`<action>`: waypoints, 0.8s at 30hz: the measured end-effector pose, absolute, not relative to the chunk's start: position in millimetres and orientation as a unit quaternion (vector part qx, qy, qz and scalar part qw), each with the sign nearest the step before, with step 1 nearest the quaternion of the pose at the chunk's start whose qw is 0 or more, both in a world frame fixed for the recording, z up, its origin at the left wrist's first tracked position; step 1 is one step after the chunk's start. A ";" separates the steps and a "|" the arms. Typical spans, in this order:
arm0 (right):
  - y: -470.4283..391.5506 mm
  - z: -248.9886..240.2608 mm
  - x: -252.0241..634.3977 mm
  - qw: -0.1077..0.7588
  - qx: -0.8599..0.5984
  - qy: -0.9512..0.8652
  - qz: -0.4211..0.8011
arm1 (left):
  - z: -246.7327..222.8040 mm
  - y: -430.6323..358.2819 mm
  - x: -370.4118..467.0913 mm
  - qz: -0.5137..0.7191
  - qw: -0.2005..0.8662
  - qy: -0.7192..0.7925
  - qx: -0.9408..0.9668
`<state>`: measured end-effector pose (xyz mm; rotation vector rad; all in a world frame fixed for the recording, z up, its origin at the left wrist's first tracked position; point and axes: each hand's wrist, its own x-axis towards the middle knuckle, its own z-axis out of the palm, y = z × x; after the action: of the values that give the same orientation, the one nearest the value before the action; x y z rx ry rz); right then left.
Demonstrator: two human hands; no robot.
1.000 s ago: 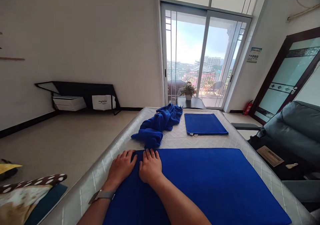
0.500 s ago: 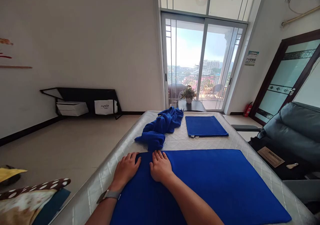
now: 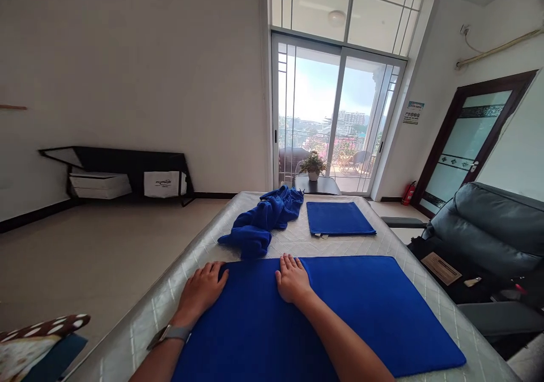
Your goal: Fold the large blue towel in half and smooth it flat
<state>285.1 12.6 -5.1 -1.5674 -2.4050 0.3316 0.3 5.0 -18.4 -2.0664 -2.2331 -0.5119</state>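
Note:
A large blue cloth (image 3: 352, 308) lies spread flat across the near part of a silvery quilted surface (image 3: 293, 242). At its far left corner rests my left hand (image 3: 201, 289), fingers over the edge and thumb apart on the cloth. My right hand (image 3: 293, 280) presses flat on the cloth near the middle of its far edge, fingers stretched forward. Just beyond my hands is a crumpled blue cloth (image 3: 264, 220). To the right of that heap, a smaller blue cloth (image 3: 340, 219) lies flat and folded, with small white tags at its near edge.
A dark armchair (image 3: 493, 223) stands at the right, with a brown board (image 3: 441, 268) on it. A potted plant (image 3: 313, 165) sits beyond the far end, before a sliding glass door (image 3: 306, 93). White boxes (image 3: 100, 185) are by the left wall. Spotted fabric (image 3: 51, 328) shows lower left.
My right hand has slid to the right along the cloth's far edge, away from my left hand. The left hand stays at the corner. The view has shifted slightly.

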 end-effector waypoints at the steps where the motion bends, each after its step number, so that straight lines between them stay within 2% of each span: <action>1: 13.0 -5.0 289.8 0.121 -0.545 -0.822 0.115 | -18.4 5.0 0.0 -0.168 0.025 -0.723 -0.670; 14: 18.3 2.0 362.9 0.053 -0.632 -0.764 0.121 | -19.4 6.6 -1.2 -0.167 0.035 -0.722 -0.670; 24: 16.4 3.0 433.0 0.039 -0.664 -0.739 0.106 | -27.0 11.4 -5.3 -0.164 0.046 -0.719 -0.674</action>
<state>433.0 16.4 3.0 -2.0352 -2.2670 0.3237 -5.3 11.4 -27.0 -2.0568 -2.1962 -0.5014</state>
